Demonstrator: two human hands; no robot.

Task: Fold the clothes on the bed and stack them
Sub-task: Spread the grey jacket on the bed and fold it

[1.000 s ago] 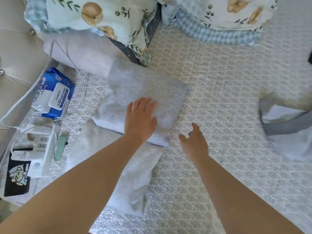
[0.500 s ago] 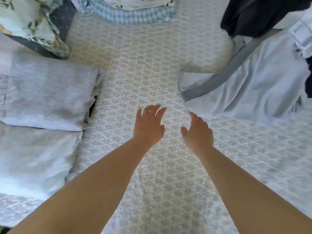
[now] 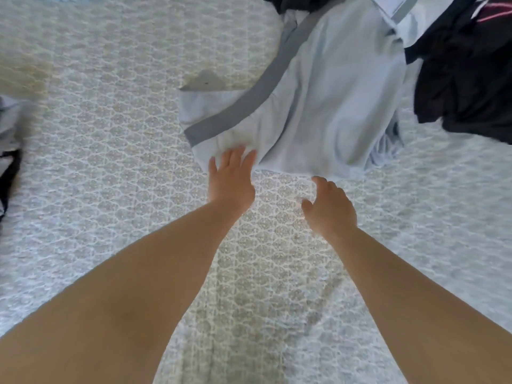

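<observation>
A: Garment first. Where's it sit?
B: Pale blue garment (image 3: 327, 106) with a grey band (image 3: 249, 95) along one edge, lying crumpled on the bed (image 3: 110, 162), upper middle of the head view, running up toward the top right.
A: Folded?
B: No, loose and rumpled. Near edge faces the person.
A: Left hand?
B: Left hand (image 3: 231, 181) reaches forward with straight, spread fingers (image 3: 235, 157); the tips lie on the near left corner of the pale blue garment. Released, nothing gripped.
A: Right hand?
B: Right hand (image 3: 329, 206) hovers just short of the garment's near edge, apart from it. Fingers loosely curled, thumb out to the left, holding nothing.
A: Touching the bed?
B: Cannot tell for the right hand.
A: Other clothes?
B: Dark garment (image 3: 468, 79) in a heap at top right, overlapping the blue one's far right side, with a thin pink stripe (image 3: 496, 8) at the top corner. Another dark piece (image 3: 299, 2) at the top edge, mostly cut off.
A: Left side?
B: Blurred pale fabric (image 3: 19, 67) at the left edge, a black strip (image 3: 9, 178) below it. Too blurred to name.
A: Bed surface?
B: White cover with a repeating lattice pattern, both bare forearms stretched over it.
</observation>
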